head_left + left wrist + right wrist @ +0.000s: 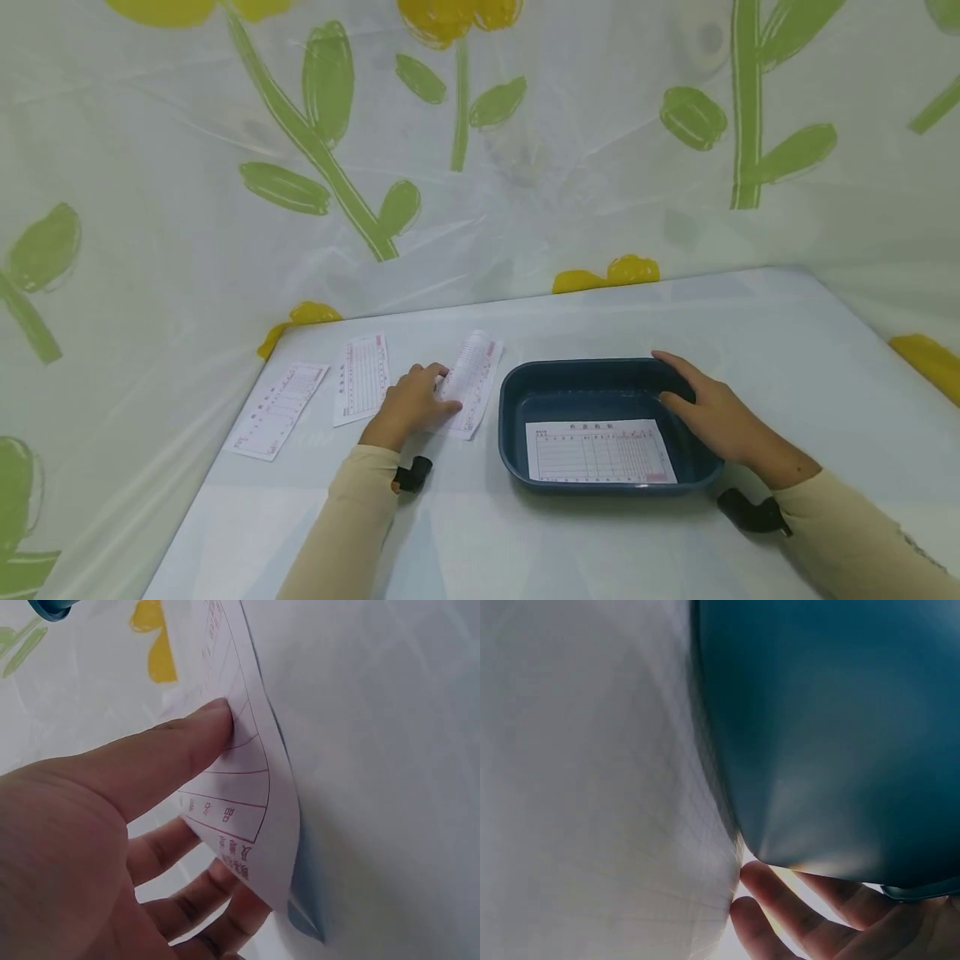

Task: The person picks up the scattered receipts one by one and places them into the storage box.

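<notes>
My left hand [415, 406] pinches the near part of a printed paper form [474, 385], and the sheet curls up at its far end. In the left wrist view the thumb [214, 724] lies on the form's printed face, with the other fingers behind it. On the right stands a dark blue rectangular basin [585, 405]. My right hand [722, 419] grips its right rim, thumb inside and fingers over the outside. Another printed form [600, 452] lies flat in the basin. In the right wrist view the fingers [780, 904] are beside the basin's outer wall [817, 765].
Two more printed forms lie on the white table [465, 550] to the left, one slip [362, 379] near my left hand and one slanted sheet [277, 411] closer to the table's left edge. A flower-patterned curtain [570, 183] hangs behind the table.
</notes>
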The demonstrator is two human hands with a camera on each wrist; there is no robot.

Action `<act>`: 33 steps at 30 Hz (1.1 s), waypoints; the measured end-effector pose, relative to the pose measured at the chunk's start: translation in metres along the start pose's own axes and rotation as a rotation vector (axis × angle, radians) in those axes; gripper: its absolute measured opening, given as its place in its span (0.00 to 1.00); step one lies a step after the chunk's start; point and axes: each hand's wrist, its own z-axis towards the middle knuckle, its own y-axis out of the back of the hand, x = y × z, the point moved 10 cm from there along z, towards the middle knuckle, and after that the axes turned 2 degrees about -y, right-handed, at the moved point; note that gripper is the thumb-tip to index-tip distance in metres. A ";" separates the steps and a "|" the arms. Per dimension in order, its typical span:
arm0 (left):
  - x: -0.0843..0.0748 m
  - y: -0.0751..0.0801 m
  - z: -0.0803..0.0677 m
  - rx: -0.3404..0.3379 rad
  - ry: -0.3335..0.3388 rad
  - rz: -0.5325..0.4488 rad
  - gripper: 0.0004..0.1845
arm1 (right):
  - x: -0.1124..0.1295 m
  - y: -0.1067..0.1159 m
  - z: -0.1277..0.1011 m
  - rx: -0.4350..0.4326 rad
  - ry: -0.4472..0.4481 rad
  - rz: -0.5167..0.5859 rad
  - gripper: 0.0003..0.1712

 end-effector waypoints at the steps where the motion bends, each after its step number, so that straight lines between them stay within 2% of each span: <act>1: 0.000 -0.001 0.000 0.002 0.002 -0.015 0.34 | -0.001 -0.001 0.000 0.000 -0.004 -0.002 0.36; 8: -0.001 0.004 0.000 -0.040 -0.004 -0.044 0.31 | -0.001 0.000 0.001 -0.014 0.009 -0.006 0.36; 13: 0.000 0.006 -0.001 -0.042 -0.007 -0.044 0.26 | -0.003 -0.003 0.000 0.002 0.003 -0.009 0.36; 24: -0.004 0.021 -0.002 -0.152 0.011 -0.015 0.16 | -0.003 -0.004 0.000 0.001 -0.005 -0.013 0.36; 27: -0.006 0.024 -0.003 -0.185 -0.002 -0.008 0.16 | -0.003 -0.003 -0.001 0.001 -0.004 -0.010 0.36; 33: -0.009 0.029 -0.005 -0.214 -0.008 -0.016 0.15 | -0.001 -0.001 0.000 -0.014 0.017 -0.010 0.36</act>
